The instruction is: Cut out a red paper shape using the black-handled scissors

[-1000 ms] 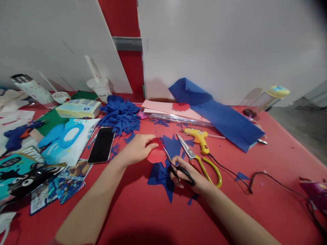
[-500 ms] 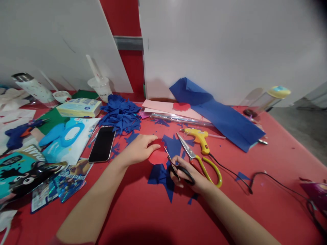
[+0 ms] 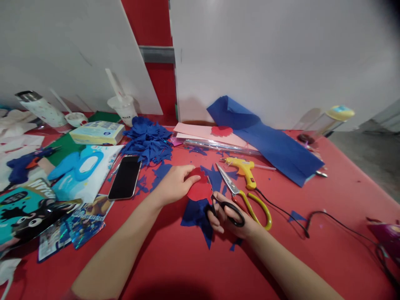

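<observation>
A piece of red paper (image 3: 200, 189) with a scalloped edge is pinched between the thumb and fingers of my left hand (image 3: 176, 185). My right hand (image 3: 226, 214) is closed around black-handled scissors (image 3: 235, 213), whose blades meet the paper's right edge and are partly hidden. Blue paper scraps (image 3: 196, 214) lie on the table beneath both hands. Just right of them rests a larger pair of scissors (image 3: 245, 200) with yellow handles, blades pointing away from me.
A yellow glue gun (image 3: 242, 166) with a black cord lies beyond the large scissors. Behind are a blue sheet (image 3: 265, 141), pink paper (image 3: 203, 131) and a heap of blue cut pieces (image 3: 146, 139). A phone (image 3: 125, 177), wipes pack (image 3: 86, 166) and drink cup (image 3: 123, 108) stand left.
My left hand and the red paper have shifted slightly right, and the paper has turned a little. The black scissors have moved with my right hand to the paper's lower right edge.
</observation>
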### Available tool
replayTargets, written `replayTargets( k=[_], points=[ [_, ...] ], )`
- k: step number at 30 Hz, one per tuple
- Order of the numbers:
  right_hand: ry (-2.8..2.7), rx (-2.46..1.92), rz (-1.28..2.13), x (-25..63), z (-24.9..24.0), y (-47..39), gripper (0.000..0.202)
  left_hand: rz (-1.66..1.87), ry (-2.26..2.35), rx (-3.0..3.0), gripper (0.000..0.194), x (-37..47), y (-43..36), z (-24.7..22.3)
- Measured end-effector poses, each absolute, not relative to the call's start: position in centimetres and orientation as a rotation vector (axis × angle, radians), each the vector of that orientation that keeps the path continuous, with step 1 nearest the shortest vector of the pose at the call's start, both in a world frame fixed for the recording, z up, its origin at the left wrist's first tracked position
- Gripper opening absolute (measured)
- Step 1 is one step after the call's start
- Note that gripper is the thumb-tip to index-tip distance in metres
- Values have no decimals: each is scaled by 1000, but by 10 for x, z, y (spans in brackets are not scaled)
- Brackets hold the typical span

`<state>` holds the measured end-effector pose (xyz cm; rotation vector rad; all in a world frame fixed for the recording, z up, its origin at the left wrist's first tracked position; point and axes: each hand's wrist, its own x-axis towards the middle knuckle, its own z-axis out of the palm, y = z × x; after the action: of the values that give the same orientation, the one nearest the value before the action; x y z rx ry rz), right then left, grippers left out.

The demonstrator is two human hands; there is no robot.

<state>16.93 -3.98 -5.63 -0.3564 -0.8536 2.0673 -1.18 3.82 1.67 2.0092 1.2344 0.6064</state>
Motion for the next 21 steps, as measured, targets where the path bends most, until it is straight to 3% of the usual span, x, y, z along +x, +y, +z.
replayTargets(
  k=[12, 21],
  points=[
    [-873, -334, 2124, 172, -55, -39, 29, 558, 1284, 2116, 30, -9, 34, 22],
    [-881, -363, 2153, 172, -51, -38, 31, 539, 1262, 2152, 20, -11, 31, 30]
  ],
)
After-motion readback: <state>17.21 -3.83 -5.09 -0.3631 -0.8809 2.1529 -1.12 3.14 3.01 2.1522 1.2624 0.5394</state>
